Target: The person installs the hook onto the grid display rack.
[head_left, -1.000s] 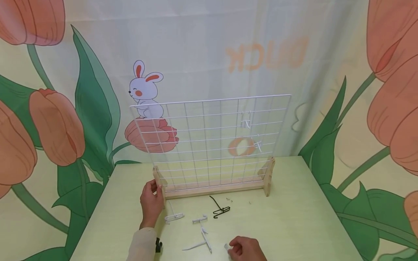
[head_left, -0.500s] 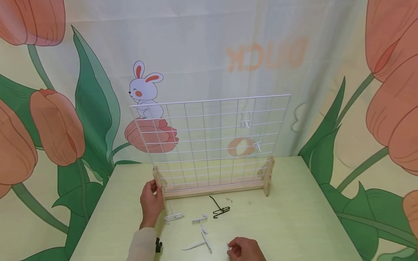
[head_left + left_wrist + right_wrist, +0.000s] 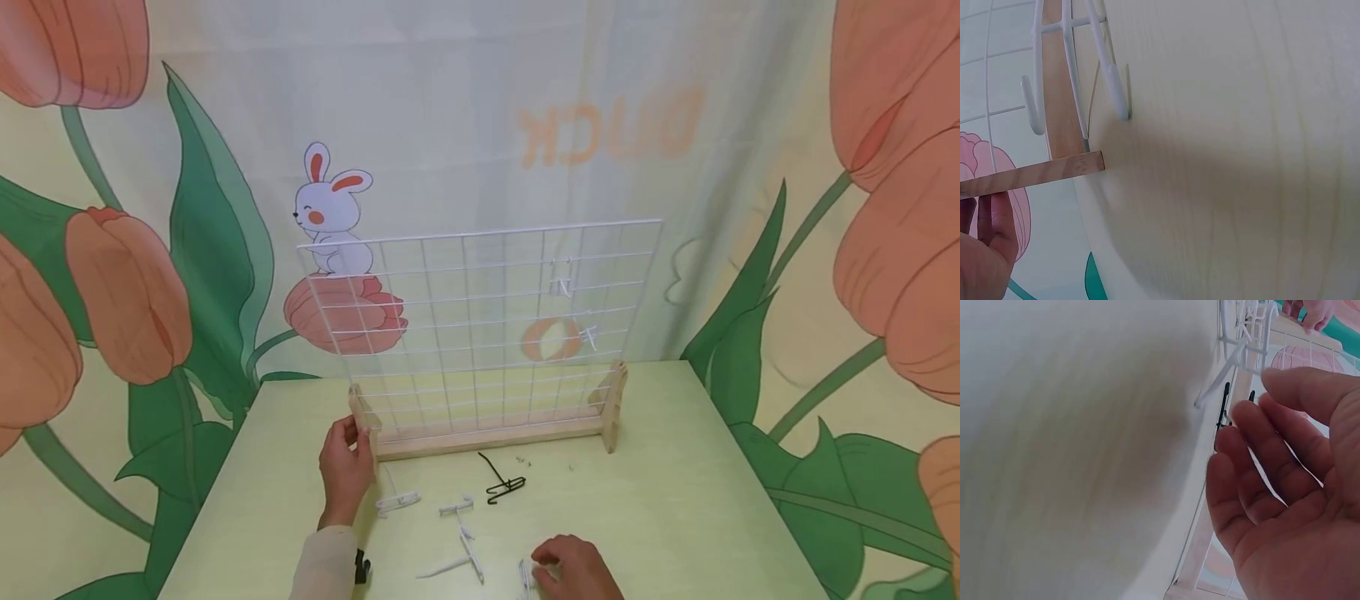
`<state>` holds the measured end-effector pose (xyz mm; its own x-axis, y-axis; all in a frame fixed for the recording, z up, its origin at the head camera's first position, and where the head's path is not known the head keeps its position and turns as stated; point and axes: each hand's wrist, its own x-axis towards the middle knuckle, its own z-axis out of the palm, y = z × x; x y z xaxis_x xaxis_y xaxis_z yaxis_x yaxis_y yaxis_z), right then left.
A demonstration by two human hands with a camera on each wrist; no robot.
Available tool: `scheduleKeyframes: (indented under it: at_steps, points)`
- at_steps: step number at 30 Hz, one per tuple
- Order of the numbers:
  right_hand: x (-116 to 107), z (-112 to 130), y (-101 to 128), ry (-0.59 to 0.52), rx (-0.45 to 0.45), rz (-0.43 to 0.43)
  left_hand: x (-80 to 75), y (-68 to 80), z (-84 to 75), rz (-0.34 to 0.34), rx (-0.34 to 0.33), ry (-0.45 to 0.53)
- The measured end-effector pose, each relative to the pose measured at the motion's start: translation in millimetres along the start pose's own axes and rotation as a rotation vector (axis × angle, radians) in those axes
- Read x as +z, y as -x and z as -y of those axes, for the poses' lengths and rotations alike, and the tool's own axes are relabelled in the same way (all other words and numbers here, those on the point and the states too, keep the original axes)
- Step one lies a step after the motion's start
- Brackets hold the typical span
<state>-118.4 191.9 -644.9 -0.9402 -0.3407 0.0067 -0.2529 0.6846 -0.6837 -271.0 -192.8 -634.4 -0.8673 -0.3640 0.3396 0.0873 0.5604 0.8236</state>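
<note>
A white wire grid (image 3: 480, 317) stands upright in a wooden base (image 3: 487, 435) on a pale green table (image 3: 675, 500). My left hand (image 3: 343, 467) grips the base's left foot (image 3: 1041, 174), with fingers (image 3: 985, 250) beneath its end. My right hand (image 3: 573, 571) lies at the near edge, fingers loosely spread (image 3: 1285, 487) and holding nothing, beside a small white hook (image 3: 524, 577). Loose white hooks (image 3: 397, 502) (image 3: 457, 505) (image 3: 468, 558) and a black hook (image 3: 502, 483) lie between my hands. Two white hooks (image 3: 562, 279) (image 3: 590, 335) hang on the grid's right part.
A curtain printed with tulips and a rabbit (image 3: 330, 208) hangs right behind the table. The table's right half (image 3: 712, 533) holds only tiny specks near the base. A small black item (image 3: 362, 567) sits by my left sleeve.
My right hand has shifted slightly to the right along the near edge, and more of the white hook beside it shows. The left hand keeps its hold on the base.
</note>
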Motion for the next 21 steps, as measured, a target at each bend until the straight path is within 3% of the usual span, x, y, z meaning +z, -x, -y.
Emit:
scheduleKeyframes:
  at_steps: [7, 17, 21]
  points:
    - [1.8, -7.5, -1.9, -0.015, -0.019, 0.071, -1.3, 0.6, -1.4, 0.011, -0.006, 0.004]
    - [7.2, -0.1, -7.5, -0.012, 0.143, 0.198, -1.2, -0.1, -2.1, 0.023, -0.022, 0.003]
    - [9.8, 1.0, -7.7, 0.000, 0.139, 0.222, -1.2, 1.0, -2.4, 0.020, -0.027, -0.003]
